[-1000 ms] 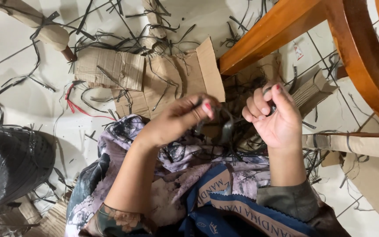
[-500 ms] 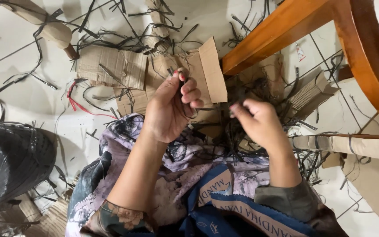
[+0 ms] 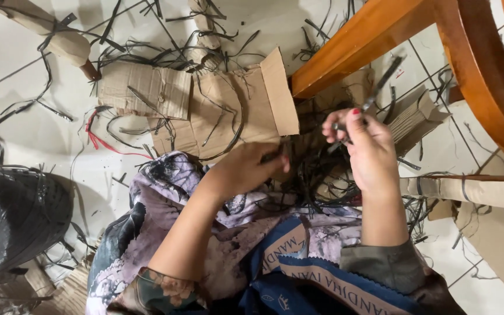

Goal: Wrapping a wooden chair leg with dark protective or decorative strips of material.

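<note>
One dark strip (image 3: 380,87) pinched in right hand (image 3: 366,149) fingers, left hand (image 3: 252,169) seemingly gripping strips.

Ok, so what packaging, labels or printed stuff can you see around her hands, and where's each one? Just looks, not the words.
Flattened cardboard box: on the floor beyond the left hand, brown, flaps open, dark strips lying across it.
Second cardboard piece: to the left of that box, brown, rectangular.
Folded corrugated cardboard: right of the right hand, under the wooden frame, brown.
Small packet: on the tiles by the frame, white with red.
Printed cloth: on the lap, blue with a tan lettered band.
</note>
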